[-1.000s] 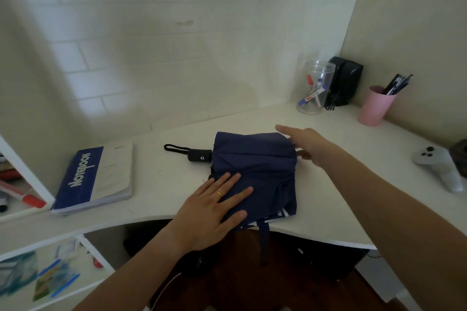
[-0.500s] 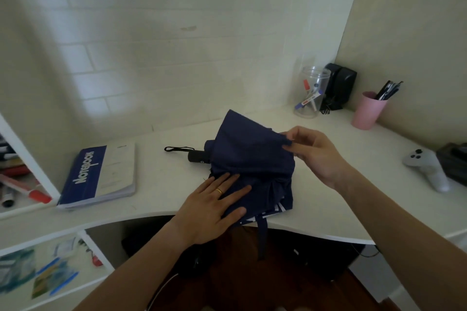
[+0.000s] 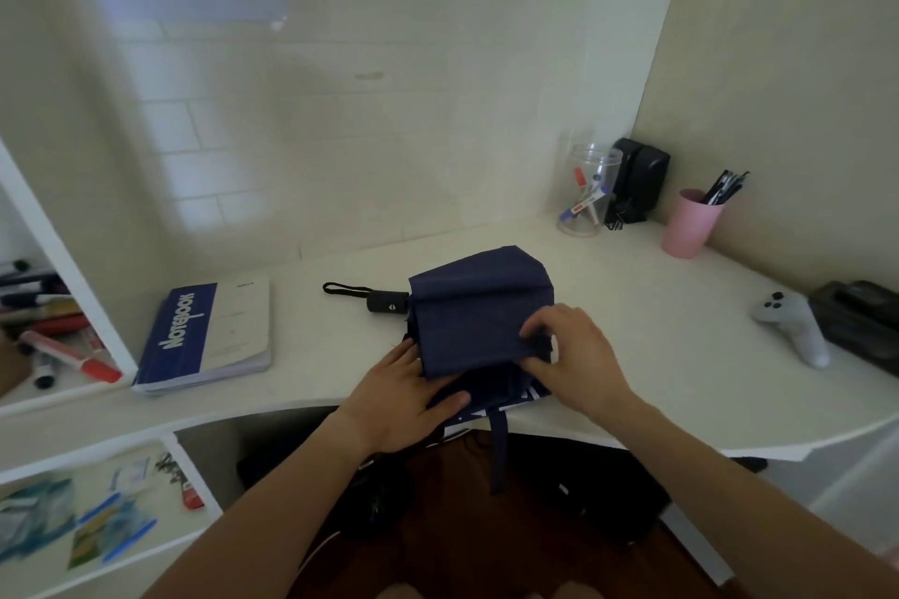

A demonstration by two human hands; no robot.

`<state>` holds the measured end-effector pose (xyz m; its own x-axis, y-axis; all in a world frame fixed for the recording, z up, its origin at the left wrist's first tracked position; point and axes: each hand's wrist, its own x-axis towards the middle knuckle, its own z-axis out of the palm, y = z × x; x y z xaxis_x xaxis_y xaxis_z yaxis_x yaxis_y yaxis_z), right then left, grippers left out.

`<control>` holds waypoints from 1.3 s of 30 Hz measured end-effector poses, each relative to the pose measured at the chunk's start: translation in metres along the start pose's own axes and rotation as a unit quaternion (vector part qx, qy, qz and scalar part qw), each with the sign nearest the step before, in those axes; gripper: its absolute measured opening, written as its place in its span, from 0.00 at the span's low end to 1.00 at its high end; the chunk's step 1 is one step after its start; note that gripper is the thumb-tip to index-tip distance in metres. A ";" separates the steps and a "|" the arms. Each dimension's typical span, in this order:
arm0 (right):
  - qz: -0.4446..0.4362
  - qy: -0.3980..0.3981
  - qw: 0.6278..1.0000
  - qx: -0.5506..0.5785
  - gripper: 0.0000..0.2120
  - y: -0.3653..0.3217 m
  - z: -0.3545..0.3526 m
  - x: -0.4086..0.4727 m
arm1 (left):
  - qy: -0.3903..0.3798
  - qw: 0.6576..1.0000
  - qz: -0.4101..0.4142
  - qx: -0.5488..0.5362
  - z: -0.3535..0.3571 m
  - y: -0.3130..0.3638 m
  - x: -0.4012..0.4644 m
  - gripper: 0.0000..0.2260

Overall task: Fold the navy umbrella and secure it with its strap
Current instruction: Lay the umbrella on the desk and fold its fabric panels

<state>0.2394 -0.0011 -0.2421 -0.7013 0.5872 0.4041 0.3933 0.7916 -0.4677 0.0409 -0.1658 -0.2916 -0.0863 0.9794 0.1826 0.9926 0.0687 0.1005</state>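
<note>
At far left we see markers (image 3: 63,350) on a shelf, too blurred to read. The blue-and-white book (image 3: 206,336) reads "NOTEBOOK". Our left hand (image 3: 396,396) lies flat on the desk (image 3: 656,355), its fingers tucked under the navy umbrella (image 3: 479,311), so we cannot tell their spread. The umbrella's black handle (image 3: 386,301) bears a small unreadable logo. Our right hand (image 3: 574,358) pinches a cloth fold; the strap (image 3: 498,445) hangs over the near edge. The white game controller (image 3: 793,323) seems partly shadowed.
</note>
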 end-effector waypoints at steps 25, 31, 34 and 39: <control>0.364 -0.099 0.905 0.196 0.19 0.011 -0.005 -0.026 | 0.013 0.997 -0.036 -0.070 0.010 0.000 -0.003 0.32; -0.057 0.129 0.989 0.043 0.12 -0.025 -0.015 -0.010 | 0.016 0.996 -0.036 -0.080 0.012 -0.003 -0.002 0.30; -0.128 -0.016 0.990 -0.049 0.15 -0.027 -0.002 0.010 | 0.014 0.995 -0.032 -0.089 0.009 0.000 -0.002 0.32; -0.127 -0.078 0.981 -0.122 0.23 -0.006 0.016 -0.009 | 0.010 0.986 -0.055 -0.159 -0.005 0.005 0.003 0.36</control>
<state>0.2342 -0.0136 -0.2555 -0.8700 0.3484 0.3489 0.3117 0.9369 -0.1584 0.0450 -0.1637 -0.2862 -0.1975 0.9652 0.1715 0.9002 0.1093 0.4216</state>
